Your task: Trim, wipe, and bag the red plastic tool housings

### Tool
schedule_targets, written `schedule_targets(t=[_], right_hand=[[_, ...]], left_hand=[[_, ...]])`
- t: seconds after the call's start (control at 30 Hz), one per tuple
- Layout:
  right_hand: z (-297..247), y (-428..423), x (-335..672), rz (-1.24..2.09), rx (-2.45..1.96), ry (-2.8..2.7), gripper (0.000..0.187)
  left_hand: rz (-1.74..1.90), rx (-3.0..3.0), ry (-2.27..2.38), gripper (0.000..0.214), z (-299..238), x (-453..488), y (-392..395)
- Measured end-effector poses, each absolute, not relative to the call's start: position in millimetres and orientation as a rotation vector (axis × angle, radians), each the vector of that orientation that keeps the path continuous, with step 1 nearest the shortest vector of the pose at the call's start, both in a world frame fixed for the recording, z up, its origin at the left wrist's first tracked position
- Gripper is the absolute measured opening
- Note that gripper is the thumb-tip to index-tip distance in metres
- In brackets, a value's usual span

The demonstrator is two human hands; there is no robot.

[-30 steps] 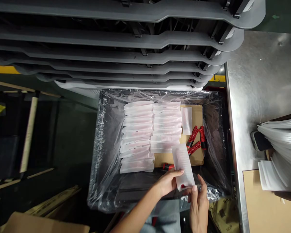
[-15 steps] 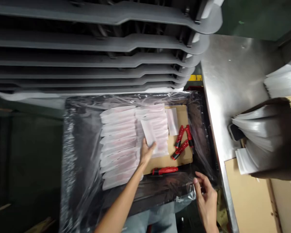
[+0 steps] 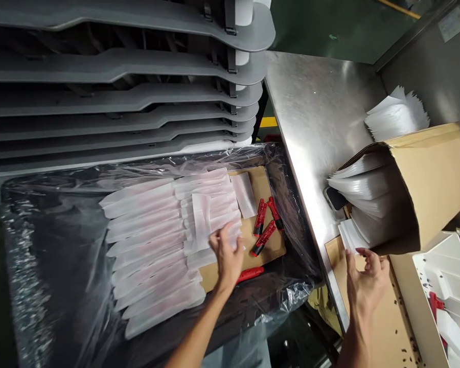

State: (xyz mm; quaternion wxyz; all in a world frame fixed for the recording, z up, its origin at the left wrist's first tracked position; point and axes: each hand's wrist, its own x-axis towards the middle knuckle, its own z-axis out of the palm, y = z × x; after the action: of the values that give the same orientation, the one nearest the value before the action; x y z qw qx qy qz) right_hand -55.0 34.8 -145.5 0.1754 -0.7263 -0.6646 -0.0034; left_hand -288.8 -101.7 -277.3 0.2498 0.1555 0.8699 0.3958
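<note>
My left hand (image 3: 228, 255) is over the bin with its fingers apart, holding nothing. Just beyond its fingertips, a thin white sleeve (image 3: 201, 220) lies across the rows of filled white sleeves (image 3: 149, 245), whose contents show pinkish through them. Several red and black tool-like pieces (image 3: 263, 238) lie to the right on a cardboard sheet (image 3: 249, 260). Another red piece (image 3: 250, 274) is partly behind my left wrist. At the worktable, my right hand (image 3: 368, 281) pinches the edge of a white sleeve (image 3: 353, 236) at the mouth of a cardboard box.
The cardboard box (image 3: 437, 179) lies on its side, packed with white sleeves, on a metal worktable (image 3: 302, 112). More white sleeves (image 3: 398, 115) sit behind it. A white tray (image 3: 444, 276) is at right. Grey stacked panels (image 3: 138, 66) overhang the plastic-lined bin (image 3: 53, 245).
My left hand has let go of the white sleeve, which now rests on the filled ones. My right hand has moved right, from the bin's edge to the sleeves in the box. The view has swung right.
</note>
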Motion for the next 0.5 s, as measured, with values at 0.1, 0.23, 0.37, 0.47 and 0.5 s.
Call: schedule_targets(t=[0.1, 0.23, 0.37, 0.47, 0.5], right_hand=[[-153.2, 24.3, -46.4, 0.338, -2.259, -1.667, 0.057], [-172.4, 27.3, -32.4, 0.771, -2.231, -1.38, 0.055], [-187.4, 33.0, -27.7, 0.915, -2.033, -1.31, 0.048], [-188.1, 29.6, -30.1, 0.986, -1.932, -1.274, 0.039], [-186.7, 27.2, -31.0, 1.005, -1.908, -1.268, 0.037]], left_hand=[[1.253, 0.773, 2.132, 0.025, -225.9, -250.2, -66.9], [1.309, 1.592, 1.503, 0.023, -178.1, -210.8, -1.8], [0.902, 2.046, 1.318, 0.021, -177.5, -186.4, 54.4], [0.826, 2.113, 1.312, 0.02, -188.2, -174.2, 79.3], [0.815, 2.123, 1.319, 0.025, -190.5, -170.7, 85.6]])
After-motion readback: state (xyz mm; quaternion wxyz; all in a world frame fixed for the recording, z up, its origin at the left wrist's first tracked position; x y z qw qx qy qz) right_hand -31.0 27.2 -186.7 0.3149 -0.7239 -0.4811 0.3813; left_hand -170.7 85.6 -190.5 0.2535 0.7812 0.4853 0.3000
